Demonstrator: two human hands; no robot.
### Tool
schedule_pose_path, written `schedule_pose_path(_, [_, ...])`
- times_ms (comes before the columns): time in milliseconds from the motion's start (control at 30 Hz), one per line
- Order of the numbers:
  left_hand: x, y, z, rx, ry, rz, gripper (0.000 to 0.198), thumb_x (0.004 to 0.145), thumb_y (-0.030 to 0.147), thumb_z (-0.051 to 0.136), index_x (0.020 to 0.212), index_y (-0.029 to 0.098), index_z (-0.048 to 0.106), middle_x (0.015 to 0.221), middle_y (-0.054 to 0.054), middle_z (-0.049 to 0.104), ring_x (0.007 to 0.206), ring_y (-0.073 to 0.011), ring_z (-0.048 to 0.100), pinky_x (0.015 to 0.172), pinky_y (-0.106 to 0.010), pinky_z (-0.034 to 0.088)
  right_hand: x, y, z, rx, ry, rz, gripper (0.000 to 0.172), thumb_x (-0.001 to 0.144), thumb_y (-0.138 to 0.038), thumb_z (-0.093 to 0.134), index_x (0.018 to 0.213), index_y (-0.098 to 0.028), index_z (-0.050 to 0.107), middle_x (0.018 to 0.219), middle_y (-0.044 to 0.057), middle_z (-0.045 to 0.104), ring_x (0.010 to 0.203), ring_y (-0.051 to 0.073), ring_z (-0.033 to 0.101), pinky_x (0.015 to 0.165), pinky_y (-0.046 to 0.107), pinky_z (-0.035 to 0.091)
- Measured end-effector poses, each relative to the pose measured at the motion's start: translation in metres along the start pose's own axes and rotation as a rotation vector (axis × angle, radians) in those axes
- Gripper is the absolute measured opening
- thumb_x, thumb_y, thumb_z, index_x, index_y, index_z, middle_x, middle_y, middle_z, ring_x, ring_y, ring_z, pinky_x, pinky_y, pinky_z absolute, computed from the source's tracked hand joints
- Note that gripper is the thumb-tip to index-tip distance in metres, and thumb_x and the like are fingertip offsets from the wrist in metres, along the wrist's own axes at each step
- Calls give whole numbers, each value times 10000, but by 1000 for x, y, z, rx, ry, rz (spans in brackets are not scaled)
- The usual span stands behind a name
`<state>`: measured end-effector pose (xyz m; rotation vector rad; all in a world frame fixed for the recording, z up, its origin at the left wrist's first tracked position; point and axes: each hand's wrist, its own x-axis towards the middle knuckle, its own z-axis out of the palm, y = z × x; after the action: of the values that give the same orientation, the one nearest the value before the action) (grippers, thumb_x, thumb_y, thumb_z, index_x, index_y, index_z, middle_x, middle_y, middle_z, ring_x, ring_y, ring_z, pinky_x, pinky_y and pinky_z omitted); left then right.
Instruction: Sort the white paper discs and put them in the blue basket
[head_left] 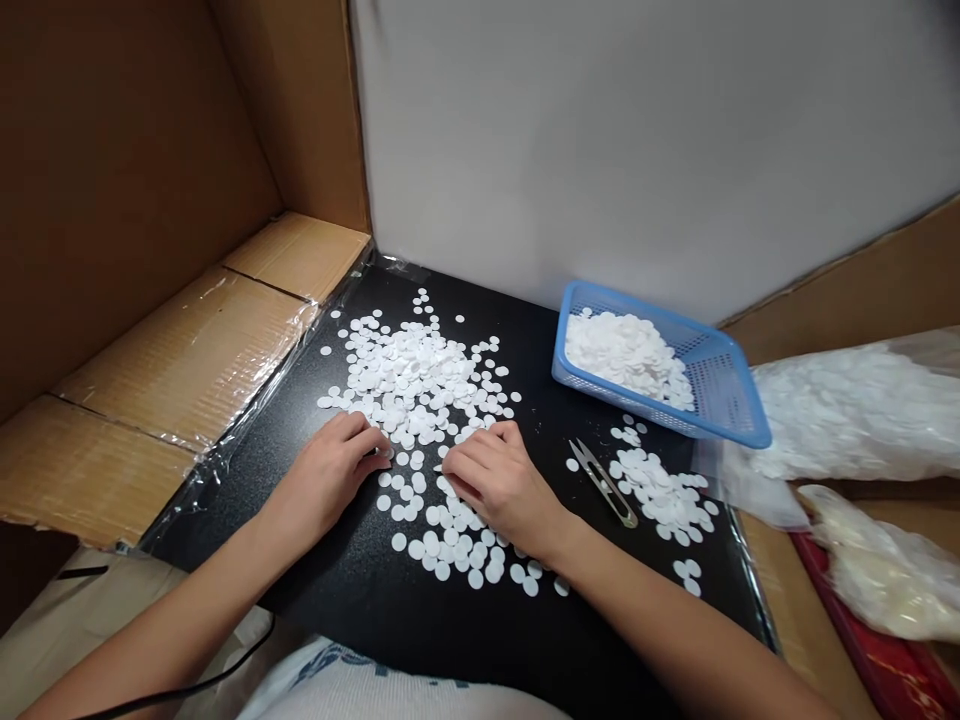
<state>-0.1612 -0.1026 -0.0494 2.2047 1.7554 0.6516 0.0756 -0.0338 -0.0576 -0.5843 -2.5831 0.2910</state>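
Many small round white discs lie in a loose heap on the black tabletop. At the heap's near left edge, my left hand is closed, thumb and fingers pinched on a white disc whose edge shows at the tips. Facing it across a narrow gap, my right hand has its fingers curled together over the discs. A thin white edge shows at its fingertips; the rest is hidden beneath the hand. Scattered discs lie between and below the hands.
A blue plastic basket holding more discs stands at the back right. Thread snips lie beside a smaller disc pile. Bulging clear bags sit at the right. Cardboard borders the left, a pale wall the back.
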Motion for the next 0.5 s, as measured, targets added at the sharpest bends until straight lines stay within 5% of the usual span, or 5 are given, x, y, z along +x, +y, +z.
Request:
schedule_pose_path(333, [4, 1, -8, -87, 47, 0, 148, 952, 233, 579, 820, 205, 640, 805, -5, 616, 745, -159, 599, 674, -264, 454, 4, 1, 2, -70, -4, -19, 211, 955, -56, 487, 818, -185, 583, 768, 7, 653, 737, 155, 539, 819, 346, 334])
schedule_pose_path(500, [-1, 11, -9, -194, -19, -48, 170, 964, 234, 551, 842, 215, 667, 779, 3, 646, 690, -146, 612, 618, -246, 446, 6, 1, 2, 31, -59, 49, 141, 930, -81, 545, 876, -203, 590, 854, 3, 668, 799, 159, 571, 841, 348, 339])
